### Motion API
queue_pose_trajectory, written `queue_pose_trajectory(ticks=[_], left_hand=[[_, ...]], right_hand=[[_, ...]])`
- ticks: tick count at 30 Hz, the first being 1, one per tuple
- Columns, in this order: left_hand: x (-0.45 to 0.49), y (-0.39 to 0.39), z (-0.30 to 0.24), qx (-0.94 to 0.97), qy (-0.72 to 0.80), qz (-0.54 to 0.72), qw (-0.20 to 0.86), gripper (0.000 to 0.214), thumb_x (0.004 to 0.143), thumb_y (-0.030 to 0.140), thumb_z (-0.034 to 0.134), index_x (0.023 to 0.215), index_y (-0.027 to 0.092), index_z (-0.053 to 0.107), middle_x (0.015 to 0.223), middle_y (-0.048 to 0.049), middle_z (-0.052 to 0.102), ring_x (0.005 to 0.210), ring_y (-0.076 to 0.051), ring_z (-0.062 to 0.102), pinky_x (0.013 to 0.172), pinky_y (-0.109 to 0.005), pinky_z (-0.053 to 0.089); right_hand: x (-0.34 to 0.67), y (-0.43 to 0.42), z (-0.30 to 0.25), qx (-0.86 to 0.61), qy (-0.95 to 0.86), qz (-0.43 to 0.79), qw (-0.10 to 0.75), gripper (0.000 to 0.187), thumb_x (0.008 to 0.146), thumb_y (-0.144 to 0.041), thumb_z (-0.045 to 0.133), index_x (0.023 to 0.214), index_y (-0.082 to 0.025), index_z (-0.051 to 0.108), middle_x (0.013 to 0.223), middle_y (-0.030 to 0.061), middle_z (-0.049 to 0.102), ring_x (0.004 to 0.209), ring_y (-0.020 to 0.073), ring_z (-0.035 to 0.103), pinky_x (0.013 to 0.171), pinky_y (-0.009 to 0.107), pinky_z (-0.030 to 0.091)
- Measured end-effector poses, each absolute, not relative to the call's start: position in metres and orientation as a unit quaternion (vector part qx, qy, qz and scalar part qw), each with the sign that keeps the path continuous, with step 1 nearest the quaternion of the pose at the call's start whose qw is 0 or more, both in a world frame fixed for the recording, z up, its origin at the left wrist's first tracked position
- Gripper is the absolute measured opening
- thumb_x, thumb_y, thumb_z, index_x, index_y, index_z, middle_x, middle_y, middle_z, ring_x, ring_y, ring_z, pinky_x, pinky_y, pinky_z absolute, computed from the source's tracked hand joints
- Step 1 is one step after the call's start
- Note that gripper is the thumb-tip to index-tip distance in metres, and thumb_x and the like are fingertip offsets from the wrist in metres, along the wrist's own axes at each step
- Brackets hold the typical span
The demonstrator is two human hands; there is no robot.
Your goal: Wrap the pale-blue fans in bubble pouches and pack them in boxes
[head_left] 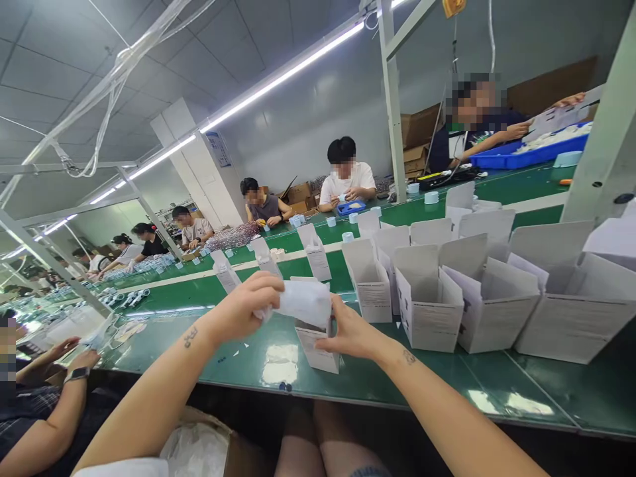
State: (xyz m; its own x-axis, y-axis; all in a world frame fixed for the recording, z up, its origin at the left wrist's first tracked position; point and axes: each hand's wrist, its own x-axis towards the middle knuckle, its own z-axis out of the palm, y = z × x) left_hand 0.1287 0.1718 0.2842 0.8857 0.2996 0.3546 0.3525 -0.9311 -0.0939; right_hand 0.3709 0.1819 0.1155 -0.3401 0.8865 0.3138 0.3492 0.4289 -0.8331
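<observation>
1. Near, the right hand (350, 329) grips an upright white box (314, 356), thumb across its front; its farther fingertips are hidden.
2. Above the box's top, the left hand (252, 303) clamps the left end of a wrapped packet (305, 300).
3. The packet looks light, soft-skinned, perhaps slippery; its thick middle seems the surest hold.
4. Right, open cartons (430, 319) stand; far across, a person (354, 184) works.

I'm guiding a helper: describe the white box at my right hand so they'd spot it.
On the green bench, find the cluster of open white boxes at right. Left of it, near the front edge, is the box. It alone has your right hand on it and a white bundle in your left hand above.
</observation>
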Motion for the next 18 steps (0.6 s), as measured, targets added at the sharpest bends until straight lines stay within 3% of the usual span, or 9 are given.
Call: queue_pose_trajectory(ticks=[5,9,12,14,18], left_hand=[[0.141,0.186,0.292,-0.917,-0.365,-0.156,0.037,0.028,0.063,-0.007,0.044,0.072,0.018,0.052,0.089,-0.003,0.066,0.086,-0.016,0.062,0.077,-0.029,0.05],[0.185,0.187,0.292,-0.972,-0.223,0.056,0.05,0.032,0.062,-0.008,0.049,0.079,0.017,0.059,0.094,-0.0052,0.067,0.096,-0.021,0.059,0.081,-0.03,0.049],[0.21,0.191,0.28,-0.961,-0.224,0.137,0.09,0.037,0.071,-0.006,0.052,0.099,0.015,0.062,0.11,-0.0101,0.065,0.106,-0.024,0.058,0.084,-0.033,0.049],[0.213,0.194,0.27,-0.953,-0.251,0.132,0.107,0.037,0.079,0.001,0.057,0.113,0.014,0.059,0.121,-0.013,0.061,0.114,-0.026,0.056,0.087,-0.035,0.049],[0.194,0.189,0.244,-0.95,-0.278,0.008,0.139,0.045,0.087,0.034,0.066,0.126,0.016,0.052,0.136,-0.0163,0.054,0.128,-0.03,0.049,0.098,-0.042,0.044]], right_hand=[[0.363,0.18,0.118,-0.439,-0.748,0.331,0.372,0.081,0.067,-0.04,0.078,0.134,-0.027,0.034,0.124,0.0085,0.055,0.106,0.028,0.058,0.088,0.041,0.05],[0.357,0.183,0.117,-0.396,-0.78,0.293,0.386,0.08,0.066,-0.032,0.077,0.134,-0.024,0.035,0.13,0.0103,0.053,0.116,0.0307,0.055,0.096,0.044,0.047],[0.361,0.186,0.11,-0.395,-0.77,0.294,0.405,0.08,0.069,-0.031,0.074,0.138,-0.024,0.033,0.135,0.012,0.051,0.122,0.0319,0.053,0.099,0.046,0.046],[0.365,0.187,0.105,-0.402,-0.753,0.317,0.414,0.085,0.071,-0.036,0.074,0.142,-0.026,0.028,0.141,0.0123,0.047,0.126,0.0318,0.051,0.1,0.047,0.047],[0.367,0.188,0.099,-0.409,-0.744,0.327,0.415,0.088,0.072,-0.04,0.074,0.143,-0.028,0.024,0.143,0.0119,0.044,0.125,0.0305,0.051,0.105,0.05,0.045]])
